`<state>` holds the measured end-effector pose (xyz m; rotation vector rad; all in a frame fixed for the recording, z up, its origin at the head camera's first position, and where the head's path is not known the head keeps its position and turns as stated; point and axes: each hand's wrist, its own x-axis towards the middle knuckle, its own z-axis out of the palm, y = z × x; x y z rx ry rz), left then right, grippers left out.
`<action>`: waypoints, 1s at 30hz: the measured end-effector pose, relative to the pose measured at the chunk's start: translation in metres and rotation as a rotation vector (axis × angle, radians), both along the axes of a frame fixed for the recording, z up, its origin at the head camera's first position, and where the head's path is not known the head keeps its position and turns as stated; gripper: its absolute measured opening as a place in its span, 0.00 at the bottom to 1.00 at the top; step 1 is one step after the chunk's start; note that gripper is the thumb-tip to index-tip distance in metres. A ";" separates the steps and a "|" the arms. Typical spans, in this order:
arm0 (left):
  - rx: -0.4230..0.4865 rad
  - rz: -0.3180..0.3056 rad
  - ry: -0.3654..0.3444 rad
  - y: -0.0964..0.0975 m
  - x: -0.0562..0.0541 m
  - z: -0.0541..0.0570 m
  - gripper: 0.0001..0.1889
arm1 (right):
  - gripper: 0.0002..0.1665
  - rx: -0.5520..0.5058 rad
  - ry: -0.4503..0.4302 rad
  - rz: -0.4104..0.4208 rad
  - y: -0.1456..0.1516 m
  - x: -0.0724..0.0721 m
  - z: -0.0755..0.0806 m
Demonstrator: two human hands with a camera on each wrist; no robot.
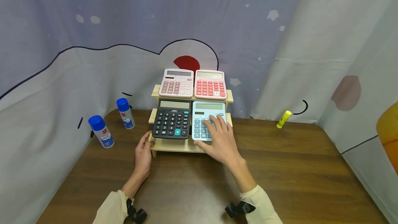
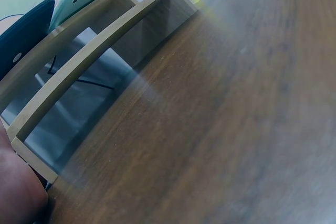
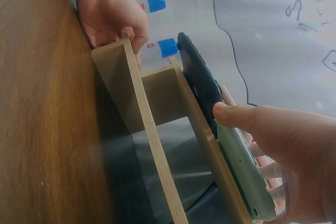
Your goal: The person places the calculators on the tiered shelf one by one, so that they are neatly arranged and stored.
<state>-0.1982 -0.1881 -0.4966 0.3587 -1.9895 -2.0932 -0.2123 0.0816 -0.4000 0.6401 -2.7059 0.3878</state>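
Observation:
A light blue calculator (image 1: 199, 117) leans on a stepped wooden rack (image 1: 177, 145). My right hand (image 1: 222, 142) holds it, the fingers spread over its keys and the thumb at its lower edge, as the right wrist view (image 3: 299, 150) also shows. Left of it leans a black calculator (image 1: 161, 122). On the top step stand a pale pink calculator (image 1: 186, 87) and a pink one with red keys (image 1: 210, 75). My left hand (image 1: 143, 156) grips the left end of the rack's lowest step; its fingers curl round the wood in the right wrist view.
Two white bottles with blue caps, a nearer one (image 1: 104, 136) and a farther one (image 1: 126, 117), stand left of the rack. A yellow tube (image 1: 283, 119) stands at the right rear of the brown table (image 1: 295, 172). A patterned curtain (image 1: 248, 44) hangs behind.

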 end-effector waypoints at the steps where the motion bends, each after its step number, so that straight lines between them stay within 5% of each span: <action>1: 0.001 0.000 0.000 0.000 0.000 0.000 0.26 | 0.46 0.007 -0.003 0.001 0.000 0.000 0.000; 16: -0.012 -0.004 -0.007 -0.001 -0.002 -0.003 0.27 | 0.40 -0.009 -0.059 0.067 0.012 -0.004 0.004; 30: -0.005 -0.004 -0.010 -0.001 -0.002 -0.002 0.27 | 0.39 0.007 0.000 0.054 0.008 -0.002 0.001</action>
